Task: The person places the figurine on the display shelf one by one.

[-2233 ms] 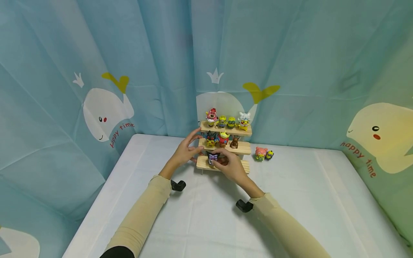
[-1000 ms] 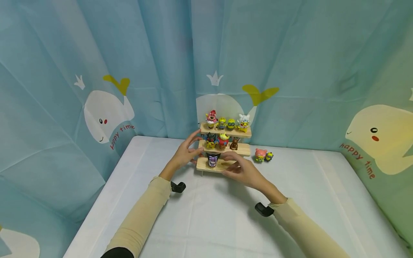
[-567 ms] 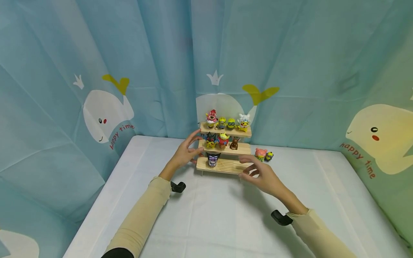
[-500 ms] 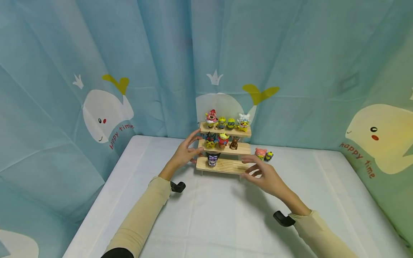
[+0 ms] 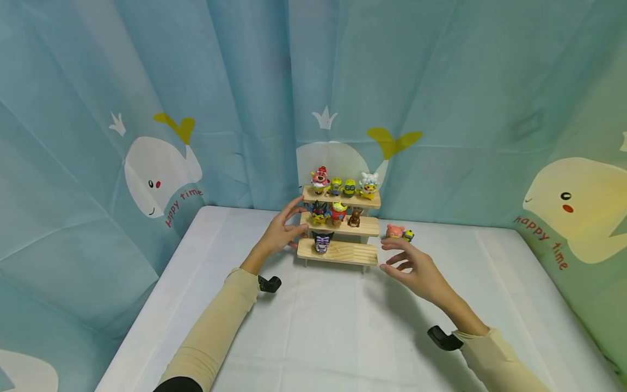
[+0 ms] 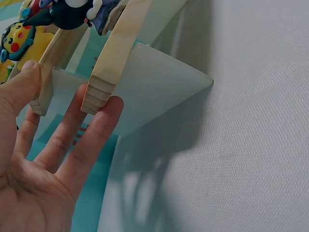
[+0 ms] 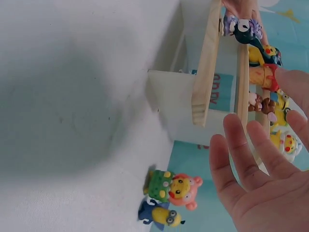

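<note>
My left hand (image 5: 280, 233) is at the left end of a three-tier wooden display stand (image 5: 350, 253). In the left wrist view its fingers are spread and mostly straight, with the thumb against the middle board and fingertips touching the end of the bottom board. A black-and-purple figurine (image 5: 321, 243) stands upright near the left end of that bottom board. Just off the stand's right end, my right hand (image 5: 416, 272) hovers with loosely bent fingers, holding nothing. Behind it on the table, a pink-headed figurine (image 5: 394, 231) and a small yellow minion figurine (image 5: 408, 235) are partly covered in the head view.
Several figurines line the top board (image 5: 341, 198), including a white-hooded one (image 5: 369, 185). On the middle board (image 5: 364, 226) are a dark-hooded yellow figurine (image 5: 319, 214), a red-and-green one (image 5: 338, 213) and a brown one (image 5: 355, 218). A blue curtain (image 5: 441, 179) hangs behind the white table (image 5: 313, 337).
My right hand has let go of the black-and-purple figurine on the bottom board and moved right, past the stand's end. The left hand has stayed at the stand.
</note>
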Demonstrator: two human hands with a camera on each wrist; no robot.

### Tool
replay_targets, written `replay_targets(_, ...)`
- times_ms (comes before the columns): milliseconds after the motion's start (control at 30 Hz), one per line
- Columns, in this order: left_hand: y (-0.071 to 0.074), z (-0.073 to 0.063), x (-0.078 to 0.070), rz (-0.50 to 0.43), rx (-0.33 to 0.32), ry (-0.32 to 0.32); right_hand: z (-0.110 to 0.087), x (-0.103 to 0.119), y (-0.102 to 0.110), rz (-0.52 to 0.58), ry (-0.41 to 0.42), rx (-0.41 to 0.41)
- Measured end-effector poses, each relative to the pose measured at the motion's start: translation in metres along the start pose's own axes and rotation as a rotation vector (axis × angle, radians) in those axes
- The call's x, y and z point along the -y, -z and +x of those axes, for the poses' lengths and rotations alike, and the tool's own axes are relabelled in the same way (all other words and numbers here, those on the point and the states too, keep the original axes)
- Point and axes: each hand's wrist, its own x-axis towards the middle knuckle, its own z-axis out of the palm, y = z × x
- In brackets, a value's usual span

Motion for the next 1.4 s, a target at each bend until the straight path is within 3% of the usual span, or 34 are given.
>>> replay_targets(300, 0.0, -0.001, -0.002, 0.003, -0.007, 0.001, -0.003, -0.02, 0.011, -0.062, 0.02, -0.068)
replay_targets(633, 0.0, 0.0, -0.001, -0.007, 0.008, -0.001, -0.001, -0.055, 0.029, -0.143, -0.025, -0.158)
replay_targets(733, -0.001, -0.005, -0.014, -0.029, 0.02, 0.007, 0.002, -0.062, 0.033, -0.156, -0.046, -0.166)
replay_targets(867, -0.002, -0.011, -0.029, -0.039, 0.03, 0.01, 0.007, -0.068, 0.039, -0.166, -0.085, -0.148)
replay_targets(1400, -0.001, -0.01, -0.027, -0.038, 0.031, -0.004, 0.025, -0.099, 0.045, -0.098, -0.294, 0.017)
